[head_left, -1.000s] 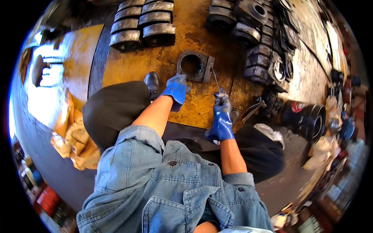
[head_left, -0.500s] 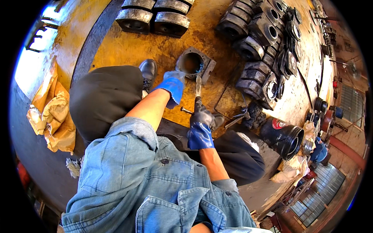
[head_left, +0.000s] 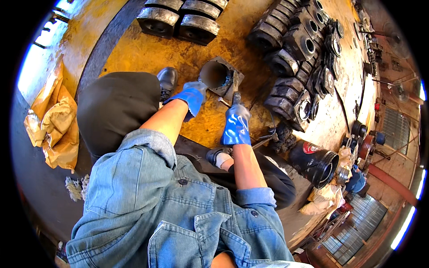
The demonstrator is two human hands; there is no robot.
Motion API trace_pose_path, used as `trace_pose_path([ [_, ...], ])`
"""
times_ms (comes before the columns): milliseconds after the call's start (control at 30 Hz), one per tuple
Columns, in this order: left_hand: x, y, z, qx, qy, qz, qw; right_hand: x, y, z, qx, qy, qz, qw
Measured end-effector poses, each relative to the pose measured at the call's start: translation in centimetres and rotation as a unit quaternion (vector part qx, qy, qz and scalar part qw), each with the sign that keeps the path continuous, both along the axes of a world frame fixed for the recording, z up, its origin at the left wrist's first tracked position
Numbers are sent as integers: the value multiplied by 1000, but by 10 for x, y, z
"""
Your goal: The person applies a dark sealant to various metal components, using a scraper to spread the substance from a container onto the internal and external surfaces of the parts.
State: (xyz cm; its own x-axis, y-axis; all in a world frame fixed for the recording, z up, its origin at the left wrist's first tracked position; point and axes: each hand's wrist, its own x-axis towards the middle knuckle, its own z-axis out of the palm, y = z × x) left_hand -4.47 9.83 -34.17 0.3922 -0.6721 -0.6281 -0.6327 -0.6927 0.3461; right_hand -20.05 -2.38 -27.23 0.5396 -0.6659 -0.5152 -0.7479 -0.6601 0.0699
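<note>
A square metal casting [head_left: 237, 78] with a large round bore lies on the stained yellow floor before my feet. My left hand [head_left: 195, 92], in a blue glove, is closed on the casting's near left edge; its fingertips are partly hidden. My right hand [head_left: 238, 111], in a dark-palmed blue glove, is wrapped round a flat-bladed, scraper-like tool [head_left: 235, 83]. That tool's blade reaches over the casting's right side, against the bore's edge as far as I can see. A short bolt-like crosspiece [head_left: 224, 102] sticks out left of my right hand.
Rows of similar castings [head_left: 196, 27] stand at the far side, with more stacked castings [head_left: 286, 96] at the right. A black bucket [head_left: 315, 164] lies tipped at the right, near a hammer-like tool [head_left: 264, 139]. Crumpled brown paper [head_left: 56, 127] lies at the left.
My right hand has moved forward with the tool, whose blade now lies farther over the casting. My left hand stays at the casting's edge. The whole view has shifted slightly.
</note>
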Motion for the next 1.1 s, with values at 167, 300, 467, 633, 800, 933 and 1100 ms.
trace_pose_path([
  [167, -4, 6, 11, -42, -7, 8, 999, -34, -2, 22, 14, -62, 111, 992],
  [300, -7, 5, -3, -63, -40, 27, 997, -23, -21, 30, 40, -90, 59, 993],
  [467, -5, -1, -24, -57, 6, 55, 997, 41, -70, 41, 70, -38, 143, 986],
  [633, -3, 5, 5, -71, 4, 82, 994, 103, -75, 61, 45, 8, 267, 963],
  [800, 4, 2, 45, -36, 40, 27, 998, 120, -79, 76, 63, 13, 270, 961],
  [933, 1, 7, 27, -68, 16, 89, 994, 127, -71, 76, 35, 23, 284, 958],
  [1100, -1, 7, 19, -71, 9, 110, 991, 125, -72, 53, 56, 51, 203, 976],
])
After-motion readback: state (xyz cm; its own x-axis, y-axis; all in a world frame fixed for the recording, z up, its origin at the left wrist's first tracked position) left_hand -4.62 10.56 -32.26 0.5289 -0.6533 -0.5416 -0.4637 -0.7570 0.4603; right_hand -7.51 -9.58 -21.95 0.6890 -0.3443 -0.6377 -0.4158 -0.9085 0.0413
